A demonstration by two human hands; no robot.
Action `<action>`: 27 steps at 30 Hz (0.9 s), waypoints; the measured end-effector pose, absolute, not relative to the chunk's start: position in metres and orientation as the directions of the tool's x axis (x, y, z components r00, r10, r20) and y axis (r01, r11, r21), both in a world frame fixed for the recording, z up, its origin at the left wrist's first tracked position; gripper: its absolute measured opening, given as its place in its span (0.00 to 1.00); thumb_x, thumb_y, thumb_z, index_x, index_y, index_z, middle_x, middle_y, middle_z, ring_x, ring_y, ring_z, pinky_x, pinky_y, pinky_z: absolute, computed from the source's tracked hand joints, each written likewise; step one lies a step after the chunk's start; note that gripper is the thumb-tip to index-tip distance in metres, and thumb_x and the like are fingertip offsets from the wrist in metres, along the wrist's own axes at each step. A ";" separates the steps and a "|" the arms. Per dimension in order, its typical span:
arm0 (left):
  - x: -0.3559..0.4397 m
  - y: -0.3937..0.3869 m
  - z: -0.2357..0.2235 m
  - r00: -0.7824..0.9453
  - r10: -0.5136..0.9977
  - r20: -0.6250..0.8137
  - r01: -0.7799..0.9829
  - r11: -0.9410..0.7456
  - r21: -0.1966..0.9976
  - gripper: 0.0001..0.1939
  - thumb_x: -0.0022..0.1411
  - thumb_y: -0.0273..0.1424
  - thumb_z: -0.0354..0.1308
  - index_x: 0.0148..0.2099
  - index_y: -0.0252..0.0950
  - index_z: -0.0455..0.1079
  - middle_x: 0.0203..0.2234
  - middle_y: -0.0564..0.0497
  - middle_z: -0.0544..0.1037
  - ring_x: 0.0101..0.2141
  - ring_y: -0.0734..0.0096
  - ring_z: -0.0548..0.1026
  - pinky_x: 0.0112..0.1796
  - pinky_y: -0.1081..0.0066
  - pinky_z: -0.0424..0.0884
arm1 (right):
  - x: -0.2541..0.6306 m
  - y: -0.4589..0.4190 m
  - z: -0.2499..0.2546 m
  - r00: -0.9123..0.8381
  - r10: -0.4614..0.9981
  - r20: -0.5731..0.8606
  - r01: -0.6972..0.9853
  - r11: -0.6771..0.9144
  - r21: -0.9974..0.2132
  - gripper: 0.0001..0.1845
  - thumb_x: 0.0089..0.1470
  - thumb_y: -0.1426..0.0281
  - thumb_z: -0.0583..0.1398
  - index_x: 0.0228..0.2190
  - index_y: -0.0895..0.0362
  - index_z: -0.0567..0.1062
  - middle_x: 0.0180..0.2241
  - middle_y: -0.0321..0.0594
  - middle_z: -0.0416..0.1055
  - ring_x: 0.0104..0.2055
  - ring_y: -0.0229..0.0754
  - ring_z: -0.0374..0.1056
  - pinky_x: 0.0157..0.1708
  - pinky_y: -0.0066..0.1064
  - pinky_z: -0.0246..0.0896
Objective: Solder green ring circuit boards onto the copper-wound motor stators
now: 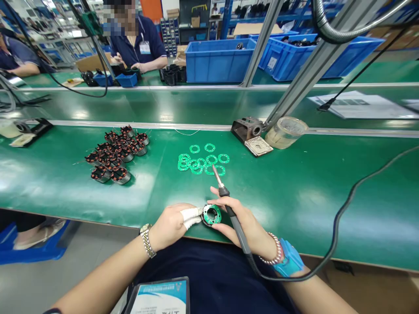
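My left hand (176,220), with white covers on some fingertips, pinches the left side of a motor stator (203,219). On its face sits a ring-shaped green circuit board (216,216). My right hand (247,220) touches the board's right side with thumb and fingers, and a soldering iron (236,224) lies across that same hand, its tip pointing up and away from the stator. Beyond my hands lie several loose green ring boards (197,165), some overlapping. To the left stands a cluster of stators with copper windings (113,152).
An iron stand (248,128) with a cleaning pad (258,146) and a cloudy plastic tub (285,133) stand by the rail. The iron's cable (342,213) curves across the right side. Behind are blue crates (219,63), metal posts (262,43) and a seated co-worker (140,43).
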State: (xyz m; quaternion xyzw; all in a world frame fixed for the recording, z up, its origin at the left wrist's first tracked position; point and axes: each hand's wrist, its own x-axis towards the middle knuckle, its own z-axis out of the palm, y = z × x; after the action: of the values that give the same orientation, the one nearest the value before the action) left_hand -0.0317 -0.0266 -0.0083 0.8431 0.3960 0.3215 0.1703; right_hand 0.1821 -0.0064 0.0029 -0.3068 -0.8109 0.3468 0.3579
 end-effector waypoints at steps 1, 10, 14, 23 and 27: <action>-0.033 -0.023 -0.007 0.514 0.741 0.431 0.548 -0.671 0.500 0.10 0.63 0.28 0.48 0.43 0.36 0.69 0.31 0.48 0.78 0.32 0.71 0.76 0.34 0.71 0.74 | 0.182 -0.005 0.002 -0.556 0.746 0.366 0.248 0.570 -0.783 0.21 0.52 0.73 0.58 0.47 0.53 0.58 0.48 0.47 0.67 0.59 0.46 0.54 0.51 0.39 0.62; -0.016 -0.025 -0.001 0.417 0.760 0.498 0.662 -0.630 0.407 0.10 0.59 0.27 0.50 0.27 0.34 0.69 0.19 0.50 0.71 0.21 0.74 0.69 0.24 0.74 0.67 | 0.179 -0.012 -0.001 -0.518 0.756 0.401 0.304 0.600 -0.740 0.20 0.52 0.74 0.58 0.47 0.54 0.59 0.51 0.51 0.64 0.56 0.46 0.59 0.52 0.38 0.61; -0.006 -0.037 -0.004 0.248 0.855 0.456 0.723 -0.476 0.500 0.09 0.58 0.26 0.49 0.28 0.35 0.69 0.18 0.51 0.69 0.20 0.73 0.68 0.23 0.74 0.66 | 0.174 -0.019 -0.002 -0.450 0.800 0.398 0.371 0.572 -0.731 0.20 0.52 0.73 0.57 0.47 0.55 0.60 0.55 0.53 0.60 0.55 0.47 0.61 0.50 0.38 0.63; -0.002 -0.063 -0.015 0.251 0.905 0.344 0.748 -0.407 0.524 0.15 0.57 0.24 0.50 0.48 0.35 0.63 0.40 0.41 0.73 0.41 0.60 0.73 0.42 0.62 0.72 | 0.169 -0.024 -0.006 -0.388 0.820 0.420 0.399 0.560 -0.726 0.21 0.52 0.74 0.57 0.48 0.54 0.60 0.54 0.51 0.61 0.54 0.48 0.62 0.50 0.39 0.63; -0.003 -0.052 -0.013 0.158 0.961 0.226 0.703 -0.270 0.657 0.31 0.51 0.28 0.58 0.56 0.34 0.53 0.48 0.39 0.70 0.47 0.57 0.71 0.46 0.58 0.70 | 0.160 -0.023 -0.005 -0.435 0.801 0.413 0.358 0.574 -0.736 0.23 0.51 0.71 0.59 0.49 0.55 0.60 0.55 0.53 0.59 0.55 0.49 0.61 0.51 0.39 0.62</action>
State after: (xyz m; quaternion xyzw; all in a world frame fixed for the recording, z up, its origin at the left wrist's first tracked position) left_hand -0.0033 -0.0520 -0.0128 0.7327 0.5680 0.3136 0.2056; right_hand 0.1604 -0.0226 -0.0045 -0.3633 -0.7977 0.2847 0.3883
